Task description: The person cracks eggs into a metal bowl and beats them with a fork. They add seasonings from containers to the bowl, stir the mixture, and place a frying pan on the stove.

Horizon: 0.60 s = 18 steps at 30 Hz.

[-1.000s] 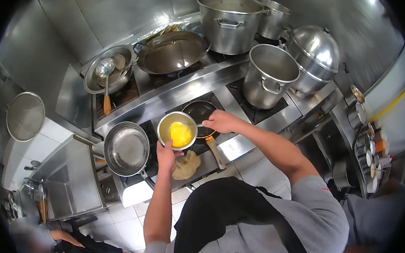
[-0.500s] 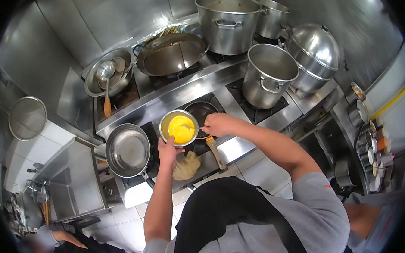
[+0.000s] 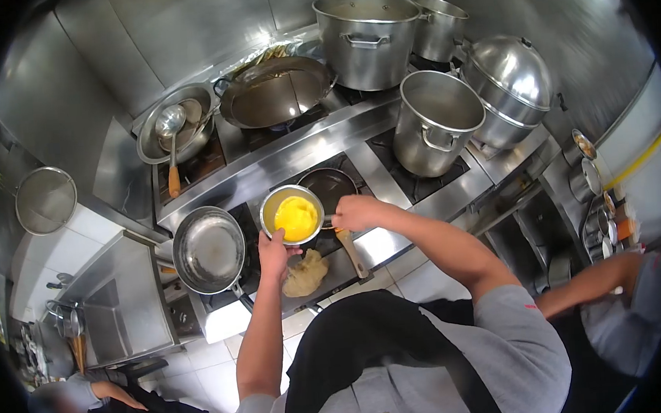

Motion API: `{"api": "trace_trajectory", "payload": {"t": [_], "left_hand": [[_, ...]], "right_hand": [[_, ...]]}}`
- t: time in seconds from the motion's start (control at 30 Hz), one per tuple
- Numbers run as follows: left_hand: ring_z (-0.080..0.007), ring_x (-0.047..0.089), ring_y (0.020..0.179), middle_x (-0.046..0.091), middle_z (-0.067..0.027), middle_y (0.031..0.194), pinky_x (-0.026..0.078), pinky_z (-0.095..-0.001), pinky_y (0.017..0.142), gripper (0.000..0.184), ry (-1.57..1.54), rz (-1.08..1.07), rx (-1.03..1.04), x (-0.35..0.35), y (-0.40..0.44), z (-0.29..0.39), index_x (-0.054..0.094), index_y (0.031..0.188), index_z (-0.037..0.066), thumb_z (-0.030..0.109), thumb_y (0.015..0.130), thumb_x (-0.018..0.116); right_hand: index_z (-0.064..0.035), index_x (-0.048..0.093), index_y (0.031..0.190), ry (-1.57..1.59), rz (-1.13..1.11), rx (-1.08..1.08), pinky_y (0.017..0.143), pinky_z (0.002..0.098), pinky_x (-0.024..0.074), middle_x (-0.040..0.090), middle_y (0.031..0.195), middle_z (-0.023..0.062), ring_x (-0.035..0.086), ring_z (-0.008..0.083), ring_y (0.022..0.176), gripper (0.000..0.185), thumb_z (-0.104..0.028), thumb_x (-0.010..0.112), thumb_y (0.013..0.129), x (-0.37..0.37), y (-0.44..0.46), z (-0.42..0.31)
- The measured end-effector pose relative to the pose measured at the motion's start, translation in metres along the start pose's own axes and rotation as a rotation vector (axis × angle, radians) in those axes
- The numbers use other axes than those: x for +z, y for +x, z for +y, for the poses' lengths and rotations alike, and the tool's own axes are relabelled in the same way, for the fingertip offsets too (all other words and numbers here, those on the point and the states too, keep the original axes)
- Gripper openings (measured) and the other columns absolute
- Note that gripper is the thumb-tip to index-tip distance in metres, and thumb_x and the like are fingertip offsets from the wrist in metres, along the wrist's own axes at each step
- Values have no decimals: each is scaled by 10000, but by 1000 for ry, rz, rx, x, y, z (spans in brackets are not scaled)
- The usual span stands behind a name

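My left hand (image 3: 274, 254) grips a steel bowl (image 3: 267, 213) by its near rim, thumb over the edge. Bright yellow beaten egg (image 3: 296, 219) lies in the bowl, pooled toward its right side. At the bowl's right rim, my right hand (image 3: 357, 212) is closed on the thin metal handle of a utensil; its working end is hard to make out. Behind and partly under that hand sits a small dark frying pan (image 3: 329, 184) with a wooden handle (image 3: 352, 252). A crumpled pale cloth (image 3: 306, 274) lies just below the bowl on the stove front.
A steel frying pan (image 3: 209, 250) sits on the left burner. A wok (image 3: 274, 92), a basin with a ladle (image 3: 171, 124), tall stockpots (image 3: 439, 120) and a domed steamer (image 3: 510, 74) line the back. Another person's arm (image 3: 596, 282) reaches in at right; a second person (image 3: 115, 397) is at lower left.
The bowl is tilted slightly more and the egg has shifted within it. My right hand has moved slightly down with the utensil. The co-worker at right has extended an arm.
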<state>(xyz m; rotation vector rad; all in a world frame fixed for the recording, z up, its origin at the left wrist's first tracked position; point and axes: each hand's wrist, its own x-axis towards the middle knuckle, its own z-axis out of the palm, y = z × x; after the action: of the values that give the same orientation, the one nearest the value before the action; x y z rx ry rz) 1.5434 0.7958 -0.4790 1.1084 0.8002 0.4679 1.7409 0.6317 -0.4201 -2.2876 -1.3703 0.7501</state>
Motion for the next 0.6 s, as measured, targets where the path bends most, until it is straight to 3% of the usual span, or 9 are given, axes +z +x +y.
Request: {"api": "trace_trajectory", "payload": {"t": [0.07, 0.17, 0.23, 0.33, 0.37, 0.4, 0.43, 0.5, 0.6], "left_hand": [[-212, 667, 665, 649, -172, 965, 601, -338, 555, 305, 14, 0, 0, 1, 1, 3, 446, 1247, -5, 137, 987, 515], [-219, 679, 677, 650, -174, 970, 601, -333, 548, 314, -4, -24, 17, -2, 2, -4, 444, 1252, -7, 136, 982, 516], [-229, 692, 690, 653, -181, 986, 599, -330, 540, 319, 25, -36, 6, -1, 3, -3, 444, 1253, -6, 135, 978, 522], [-240, 699, 695, 655, -186, 1011, 600, -333, 534, 323, -16, -40, 19, -3, 5, -6, 447, 1255, -1, 131, 972, 527], [-246, 702, 695, 655, -187, 1034, 604, -336, 534, 320, -14, -45, 13, -3, 5, -7, 454, 1251, 3, 132, 969, 530], [-250, 705, 711, 657, -185, 1055, 606, -339, 535, 323, -3, -44, 20, -2, 3, -7, 461, 1256, 6, 135, 969, 531], [-252, 710, 740, 658, -181, 1070, 605, -333, 540, 333, -4, -50, 4, -3, 2, -8, 464, 1274, 12, 135, 971, 530], [-264, 715, 791, 655, -168, 1104, 596, -329, 541, 358, -33, -106, -4, -5, 1, -10, 455, 1315, 30, 142, 983, 529], [-274, 712, 803, 640, -179, 1155, 576, -324, 526, 411, -61, -129, 4, -4, -5, -14, 417, 1373, 40, 150, 992, 522]], "right_hand": [[6, 733, 852, 16, -117, -44, 755, 464, 551, 709, 832, 212, 707, 369, 826, 381, -335, 568, 879, 2, 3, 4], [9, 731, 863, -1, 27, 71, 722, 472, 546, 704, 828, 219, 703, 381, 805, 369, -319, 563, 880, 0, -2, 3], [-2, 735, 863, 80, -183, -65, 706, 480, 549, 706, 832, 219, 705, 388, 801, 347, -305, 567, 867, 11, 12, 18], [-9, 738, 828, 21, 24, 29, 688, 473, 555, 709, 825, 223, 705, 374, 758, 356, -320, 569, 863, 0, 3, 9], [-13, 739, 789, -79, 5, -37, 672, 477, 557, 709, 792, 225, 705, 355, 730, 380, -346, 572, 862, 4, 0, 8], [19, 724, 768, -155, -103, -385, 630, 473, 552, 685, 702, 222, 691, 344, 646, 429, -358, 559, 886, 11, 9, 24], [48, 706, 759, -38, -179, -321, 601, 468, 547, 651, 627, 205, 671, 334, 578, 459, -349, 538, 919, 38, 34, 47], [44, 700, 790, 158, -58, -130, 688, 507, 514, 646, 763, 275, 656, 419, 730, 442, -342, 538, 935, 22, 15, 30], [9, 730, 824, 7, 56, 48, 709, 483, 561, 704, 780, 216, 708, 386, 770, 416, -366, 563, 897, 11, -13, 0]]}}
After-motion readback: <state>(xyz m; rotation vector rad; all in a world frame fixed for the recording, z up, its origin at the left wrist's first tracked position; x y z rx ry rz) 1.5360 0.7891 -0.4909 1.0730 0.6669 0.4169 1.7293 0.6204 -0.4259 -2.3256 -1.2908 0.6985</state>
